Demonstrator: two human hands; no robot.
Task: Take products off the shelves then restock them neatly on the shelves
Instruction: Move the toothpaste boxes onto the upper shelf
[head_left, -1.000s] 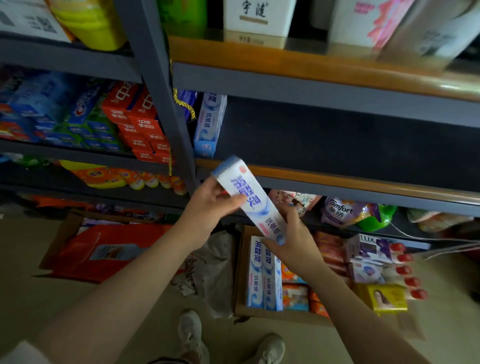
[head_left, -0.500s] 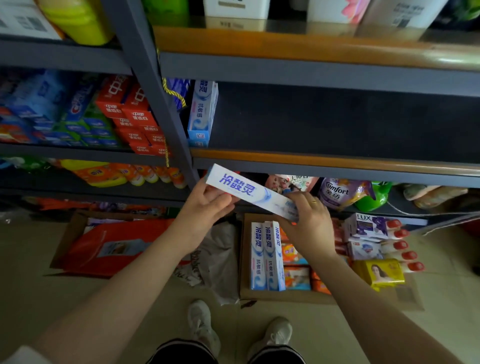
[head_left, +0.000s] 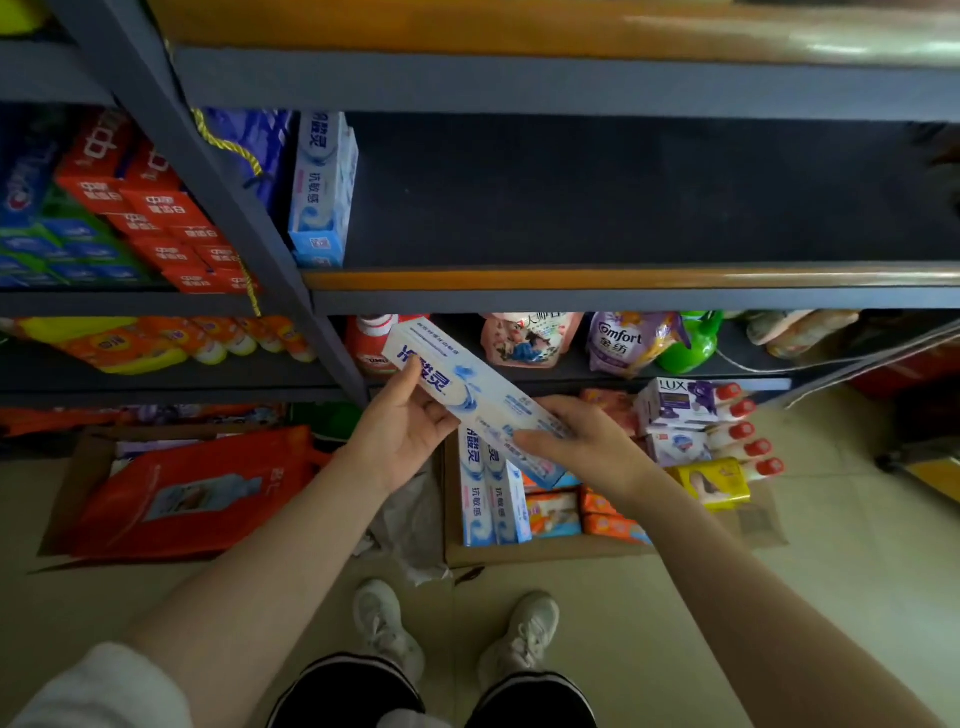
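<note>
Head view looked down past a metal shelf unit (head_left: 332, 353) to the floor, with both forearms reaching in from the bottom of the frame. At the centre of the frame both hands held one white and blue toothpaste box (head_left: 475, 395), tilted so its upper end pointed to the upper left. The left hand (head_left: 402, 431) gripped that upper end, thumb laid across the printed face and fingers curled under it. The right hand (head_left: 587, 441) pinched the lower end between thumb and curled fingers.

Just below the held box, a cardboard carton (head_left: 519, 556) sat on the floor, with two more matching toothpaste boxes (head_left: 491, 499) lying side by side along its left side and orange packets (head_left: 605, 514) to their right. Right of the carton stood a row of red-capped bottles (head_left: 737, 426), a Lux pack (head_left: 675, 400) and a yellow packet (head_left: 711, 483).

In the upper middle of the frame, the dark shelf board (head_left: 597, 202) carried a small stack of the same toothpaste boxes (head_left: 322, 192) standing on end at its left edge, beside the grey upright. Red boxes (head_left: 156, 213) filled the shelf at the upper left. On the shelf below, a purple Comfort pouch (head_left: 623, 343) stood beside a green bottle (head_left: 691, 343). At the lower left of the frame, a red bag (head_left: 187, 488) lay in another carton. Two white sneakers (head_left: 452, 629) showed at the bottom centre.
</note>
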